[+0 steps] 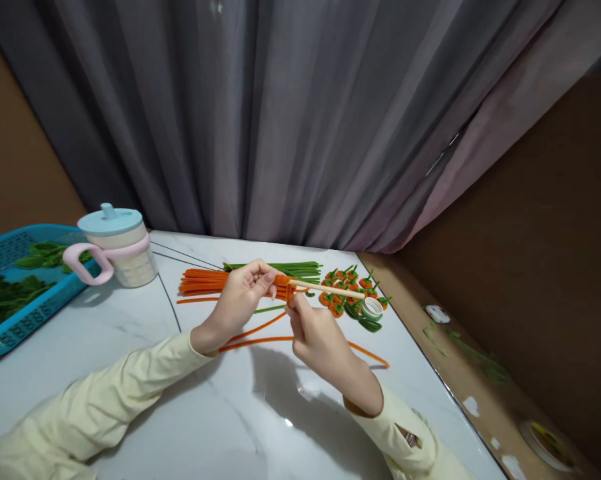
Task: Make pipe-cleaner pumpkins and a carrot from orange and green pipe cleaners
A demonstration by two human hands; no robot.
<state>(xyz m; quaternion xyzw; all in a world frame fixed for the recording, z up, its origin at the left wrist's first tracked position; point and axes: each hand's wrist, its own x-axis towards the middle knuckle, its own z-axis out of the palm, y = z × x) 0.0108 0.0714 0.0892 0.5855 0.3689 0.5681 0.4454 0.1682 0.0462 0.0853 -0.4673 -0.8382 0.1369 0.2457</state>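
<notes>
The left hand and right hand are bare, and the pale yellow left sleeve looks wrinkly, while the matching right sleeve has a small gap.

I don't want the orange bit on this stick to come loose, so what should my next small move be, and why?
Probably draw the orange strand snug with your right hand: that hand seems to be gripping it just below the wooden stick, while your left hand pinches the orange bit at the stick's end, which should steady it.
</notes>
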